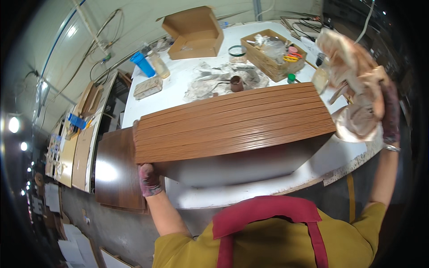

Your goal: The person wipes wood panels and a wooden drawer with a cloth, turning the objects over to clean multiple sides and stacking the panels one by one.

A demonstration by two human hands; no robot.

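A stack of brown wood-grain boards [232, 123] stands on edge on the white table [339, 156], long edges facing up. My left hand [147, 178], in a stained glove, grips the stack's left end from below. My right hand [389, 117], also gloved, is raised at the right and holds a crumpled beige rag [357, 85] just beyond the stack's right end. The rag hides most of the right hand's fingers.
Behind the stack lie a small brown cup [236, 83] on crumpled cloths, an open cardboard box [194, 32], a wooden tray [272, 56] of odds and ends, a blue bottle [143, 64] and a clear bottle [159, 65]. Dark panels [116, 169] lean at the table's left.
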